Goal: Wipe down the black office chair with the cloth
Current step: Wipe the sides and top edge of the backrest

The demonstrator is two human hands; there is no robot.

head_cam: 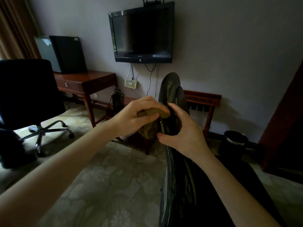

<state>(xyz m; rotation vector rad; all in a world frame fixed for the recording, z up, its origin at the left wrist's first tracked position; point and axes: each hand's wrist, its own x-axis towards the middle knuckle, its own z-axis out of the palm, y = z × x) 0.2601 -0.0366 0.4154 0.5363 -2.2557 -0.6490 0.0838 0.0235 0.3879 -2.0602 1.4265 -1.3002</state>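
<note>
A black office chair [178, 185] stands right in front of me, seen edge-on, with its narrow headrest [170, 82] rising toward the wall. My left hand [132, 118] is closed on an olive-green cloth [155, 112] and presses it against the left edge of the chair's back, just below the headrest. Part of the cloth hangs below my fingers. My right hand [182, 133] grips the chair's back frame from the right, thumb under and fingers over. The chair's seat and base are out of sight.
A second black office chair [27, 89] on a chrome star base stands at the left by a wooden desk [91, 81]. A TV [141, 33] hangs on the wall. Handbag [117, 99], wooden rack [203, 99] and black bin [234, 141] line the wall; patterned carpet underfoot.
</note>
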